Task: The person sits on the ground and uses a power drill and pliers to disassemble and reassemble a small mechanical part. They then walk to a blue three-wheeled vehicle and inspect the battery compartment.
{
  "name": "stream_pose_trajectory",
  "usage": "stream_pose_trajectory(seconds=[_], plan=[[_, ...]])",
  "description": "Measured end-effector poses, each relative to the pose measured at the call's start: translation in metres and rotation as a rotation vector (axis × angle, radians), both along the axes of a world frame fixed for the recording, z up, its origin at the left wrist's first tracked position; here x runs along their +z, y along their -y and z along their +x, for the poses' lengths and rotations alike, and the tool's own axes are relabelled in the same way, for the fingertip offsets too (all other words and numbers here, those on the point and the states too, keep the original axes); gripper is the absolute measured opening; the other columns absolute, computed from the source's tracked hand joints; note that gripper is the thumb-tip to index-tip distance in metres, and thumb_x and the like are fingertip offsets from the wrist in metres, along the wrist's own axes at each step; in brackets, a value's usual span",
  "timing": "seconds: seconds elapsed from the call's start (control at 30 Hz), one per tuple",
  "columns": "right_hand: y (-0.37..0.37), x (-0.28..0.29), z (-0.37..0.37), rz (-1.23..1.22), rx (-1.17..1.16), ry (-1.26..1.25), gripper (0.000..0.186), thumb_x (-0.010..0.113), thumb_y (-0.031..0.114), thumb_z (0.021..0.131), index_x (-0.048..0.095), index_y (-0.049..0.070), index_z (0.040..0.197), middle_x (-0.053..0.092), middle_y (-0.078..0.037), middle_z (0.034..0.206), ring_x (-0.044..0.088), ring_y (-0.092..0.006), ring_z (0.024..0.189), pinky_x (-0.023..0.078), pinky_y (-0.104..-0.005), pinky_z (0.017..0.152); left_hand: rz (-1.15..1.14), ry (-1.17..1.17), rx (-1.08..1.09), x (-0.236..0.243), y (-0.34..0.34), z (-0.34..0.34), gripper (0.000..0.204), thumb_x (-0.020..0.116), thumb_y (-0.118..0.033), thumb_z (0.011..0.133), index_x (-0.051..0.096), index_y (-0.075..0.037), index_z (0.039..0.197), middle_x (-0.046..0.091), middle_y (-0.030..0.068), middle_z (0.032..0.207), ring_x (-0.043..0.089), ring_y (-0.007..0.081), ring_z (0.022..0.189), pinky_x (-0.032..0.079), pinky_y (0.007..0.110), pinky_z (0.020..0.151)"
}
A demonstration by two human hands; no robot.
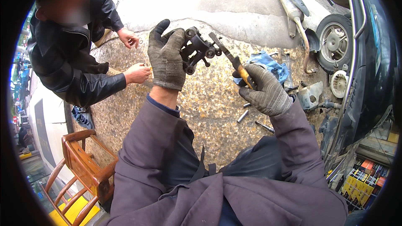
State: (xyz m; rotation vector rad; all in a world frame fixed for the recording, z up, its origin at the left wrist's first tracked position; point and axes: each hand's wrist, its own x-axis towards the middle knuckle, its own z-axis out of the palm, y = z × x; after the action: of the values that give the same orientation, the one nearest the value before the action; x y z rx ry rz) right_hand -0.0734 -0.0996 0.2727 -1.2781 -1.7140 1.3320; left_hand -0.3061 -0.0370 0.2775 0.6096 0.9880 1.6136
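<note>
My left hand [168, 54], in a worn grey work glove, grips a black metal bracket [199, 49] with round bushing ends, held up off the ground. One dark-tipped finger sticks upward, away from the part. In my gloved right hand [270, 90] is a tool with a yellow handle [244, 75] and a long, flat, dark blade [223, 48]. Its blade points up and left toward the bracket, its tip close to the bracket's right end; whether they touch I cannot tell.
A person in a black jacket [79, 75] crouches at the left, hands near my left arm. A blue rag [270, 65], metal tubes [243, 116], a wheel [335, 42], an exhaust [291, 8] and a dark scooter body [370, 62] are at the right. A wooden chair [86, 163] stands lower left.
</note>
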Motion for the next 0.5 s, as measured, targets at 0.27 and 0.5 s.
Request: stream_pose_trajectory(seconds=[0.27, 0.5], plan=[[-0.003, 0.008, -0.005, -0.068, 0.061, 0.062, 0.052, 0.067, -0.004, 0.082, 0.052, 0.000, 0.132, 0.059, -0.009, 0.121, 0.054, -0.0166, 0.110, 0.046, -0.0316, 0.096, -0.147, -0.079, 0.018, -0.003, -0.010, -0.008, 0.018, 0.065, -0.009, 0.090, 0.063, -0.002, 0.107, 0.066, 0.0094, 0.090, 0.066, 0.0170, 0.073, 0.059, 0.030, 0.058], [0.002, -0.004, -0.006, 0.110, 0.073, 0.156, 0.049, 0.066, -0.005, 0.079, 0.056, -0.002, 0.126, 0.059, -0.011, 0.111, 0.057, -0.0194, 0.103, 0.046, -0.0323, 0.093, -0.210, -0.116, -0.198, -0.024, -0.017, -0.025, 0.022, 0.051, -0.018, 0.098, 0.065, -0.002, 0.106, 0.069, 0.0077, 0.091, 0.069, 0.0170, 0.076, 0.057, 0.029, 0.061]])
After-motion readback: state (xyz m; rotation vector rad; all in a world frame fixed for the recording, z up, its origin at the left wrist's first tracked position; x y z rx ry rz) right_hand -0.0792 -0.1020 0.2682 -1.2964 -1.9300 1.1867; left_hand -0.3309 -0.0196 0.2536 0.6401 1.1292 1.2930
